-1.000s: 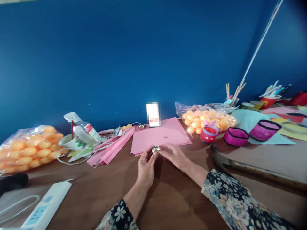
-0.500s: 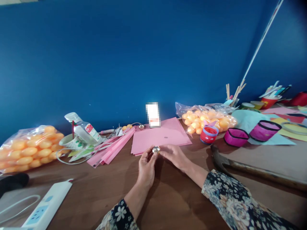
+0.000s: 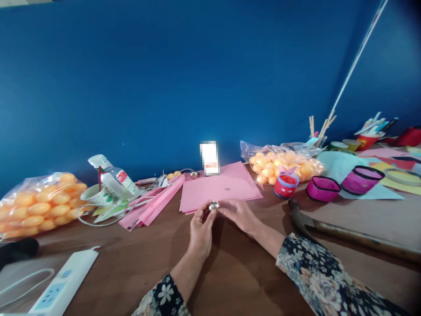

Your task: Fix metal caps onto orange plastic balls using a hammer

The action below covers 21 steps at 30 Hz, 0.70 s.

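Observation:
A small shiny silver ball [image 3: 214, 206] is held just in front of the pink paper sheets [image 3: 220, 186]. My left hand [image 3: 201, 228] is closed on it, with the thumb at its near side and the fingers curled on its left. My right hand [image 3: 239, 215] comes in from the right, its thumb and fingers bent together at the ball's right side. A tiny yellowish bit shows at those fingertips, too small to make out. Another silver ball [image 3: 194, 174] lies at the left back corner of the sheets.
Bags of orange balls stand at left [image 3: 39, 206] and right [image 3: 279, 166]. A hammer [image 3: 348, 230] lies at right, near a red cup [image 3: 286, 185] and purple bands [image 3: 324, 188]. A power strip [image 3: 64, 281] is at front left, a tilted bottle [image 3: 115, 177] behind.

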Motion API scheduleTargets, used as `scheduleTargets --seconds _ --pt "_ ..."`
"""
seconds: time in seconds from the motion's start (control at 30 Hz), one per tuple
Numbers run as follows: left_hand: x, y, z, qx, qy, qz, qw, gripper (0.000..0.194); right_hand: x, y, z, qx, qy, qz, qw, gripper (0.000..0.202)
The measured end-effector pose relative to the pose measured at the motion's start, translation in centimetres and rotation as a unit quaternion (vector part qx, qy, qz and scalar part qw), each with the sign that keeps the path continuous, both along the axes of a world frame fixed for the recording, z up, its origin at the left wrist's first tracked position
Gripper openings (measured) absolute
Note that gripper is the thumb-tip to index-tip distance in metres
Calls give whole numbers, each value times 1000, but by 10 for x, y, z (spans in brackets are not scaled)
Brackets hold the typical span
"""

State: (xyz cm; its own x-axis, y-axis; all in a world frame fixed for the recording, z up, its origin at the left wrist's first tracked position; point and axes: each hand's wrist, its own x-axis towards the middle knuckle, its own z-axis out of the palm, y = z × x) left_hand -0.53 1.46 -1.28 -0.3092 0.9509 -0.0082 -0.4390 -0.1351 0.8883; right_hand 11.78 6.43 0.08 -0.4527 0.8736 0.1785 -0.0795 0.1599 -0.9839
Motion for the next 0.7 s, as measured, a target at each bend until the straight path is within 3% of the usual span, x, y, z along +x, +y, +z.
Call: scheduleTargets --seconds 0.43,0.7 --pt "1 -1 1 1 11 5 1000 42 -2 0 -3 4 -12 -36 999 32" --pt "2 -1 7 -23 -61 -1 998 40 -4 -3 -4 32 2 -57 998 31"
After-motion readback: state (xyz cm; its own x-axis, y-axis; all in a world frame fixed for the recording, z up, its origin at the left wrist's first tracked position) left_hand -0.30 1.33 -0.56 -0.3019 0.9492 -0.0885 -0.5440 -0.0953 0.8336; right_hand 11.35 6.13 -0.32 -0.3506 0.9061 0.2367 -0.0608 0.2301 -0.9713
